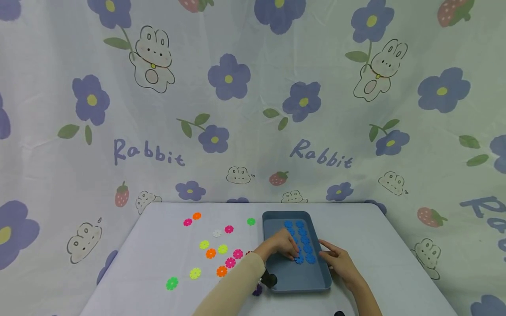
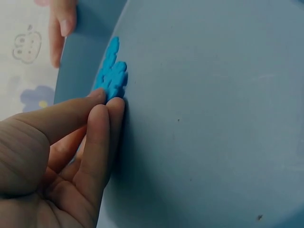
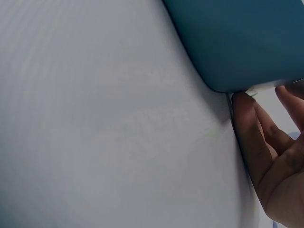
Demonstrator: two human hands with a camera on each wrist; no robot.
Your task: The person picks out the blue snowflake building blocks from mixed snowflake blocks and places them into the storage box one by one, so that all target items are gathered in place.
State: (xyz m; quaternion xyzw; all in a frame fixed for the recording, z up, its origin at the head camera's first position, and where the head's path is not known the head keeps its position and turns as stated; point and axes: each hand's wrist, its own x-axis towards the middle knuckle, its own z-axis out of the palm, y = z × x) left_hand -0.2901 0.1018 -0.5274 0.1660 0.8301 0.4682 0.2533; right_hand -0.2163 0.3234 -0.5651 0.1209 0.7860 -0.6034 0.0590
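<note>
Inside a blue-grey tray (image 1: 292,281), blue flower-shaped discs (image 1: 305,240) lie in two rows. My left hand (image 1: 282,243) reaches over the tray's left side to the near end of the left row. Its thumb and fingertips pinch a blue flower-shaped disc (image 2: 115,88), partly covered by the fingers. At the tray's right side, my right hand (image 1: 341,263) touches the outer wall with fairly straight fingers. In the right wrist view, those fingers (image 3: 249,123) rest against the tray's underside edge or wall; the exact contact is partly hidden.
Flower-shaped discs in orange (image 1: 211,253), pink (image 1: 238,254), yellow (image 1: 195,273), green (image 1: 171,283) and white (image 1: 217,233) lie scattered on the white table left of the tray. A dark purple disc (image 1: 257,290) sits by the tray's near left corner. A printed curtain (image 1: 253,123) hangs behind.
</note>
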